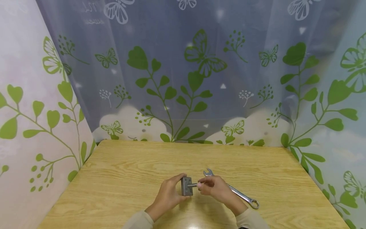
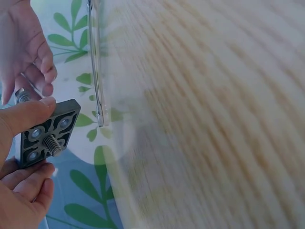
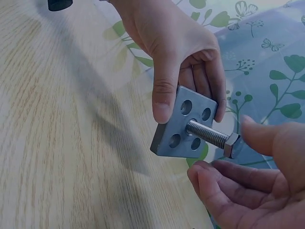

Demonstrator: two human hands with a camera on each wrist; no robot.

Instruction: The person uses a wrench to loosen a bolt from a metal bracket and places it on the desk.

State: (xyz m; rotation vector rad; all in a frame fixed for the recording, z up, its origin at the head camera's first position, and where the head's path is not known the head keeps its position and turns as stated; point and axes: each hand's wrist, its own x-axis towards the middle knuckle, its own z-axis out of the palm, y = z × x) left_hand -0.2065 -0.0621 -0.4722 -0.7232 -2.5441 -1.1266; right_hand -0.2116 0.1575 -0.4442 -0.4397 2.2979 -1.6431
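Note:
My left hand (image 1: 168, 192) grips a square grey metal plate (image 1: 187, 186) by its edges, thumb on one side and fingers on the other. A hex bolt (image 3: 209, 135) runs through the plate's centre hole, with several other holes around it. In the left wrist view the bolt's threaded tip (image 2: 53, 146) sticks out of the ribbed back face. My right hand (image 1: 217, 190) is at the bolt's head; in the right wrist view its thumb and fingers stand apart around the hex head, without a visible pinch. A combination wrench (image 1: 241, 194) lies on the table beside the right hand.
The light wood-grain table (image 1: 128, 165) carries everything, held above its near half. Curtains (image 1: 177, 95) printed with green leaves and butterflies enclose the table at the back and both sides. A small black object (image 3: 59, 4) shows at the top of the right wrist view.

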